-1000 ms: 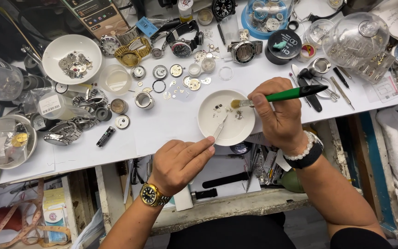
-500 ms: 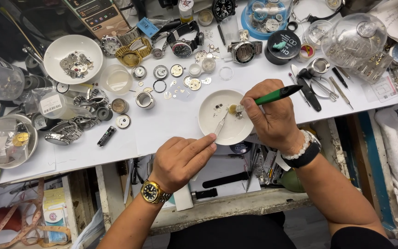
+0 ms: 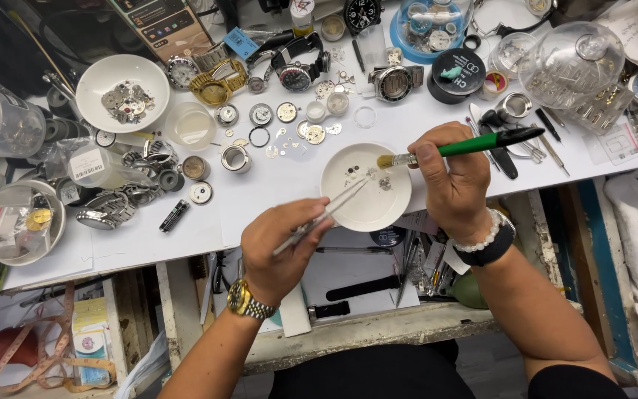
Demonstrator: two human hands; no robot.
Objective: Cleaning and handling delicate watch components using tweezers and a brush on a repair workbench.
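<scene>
My left hand point(image 3: 283, 245) grips thin metal tweezers point(image 3: 334, 208) whose tips reach into a small white dish point(image 3: 367, 205) at the table's front edge. Tiny watch parts point(image 3: 385, 182) lie in that dish. My right hand point(image 3: 448, 176) holds a green-handled brush point(image 3: 474, 145), its bristles over the dish's upper right rim. A gold watch sits on my left wrist, a black band and a bead bracelet on my right.
A white bowl of watch parts point(image 3: 122, 92) stands at the back left. Several watches point(image 3: 300, 74), loose dials and gears crowd the white table point(image 3: 208, 214). A clear glass dome point(image 3: 570, 63) is at the back right. An open drawer point(image 3: 363, 281) with tools lies below the dish.
The brush has tilted and its bristles have shifted up to the dish's upper right rim. The tweezers now stretch further into the dish.
</scene>
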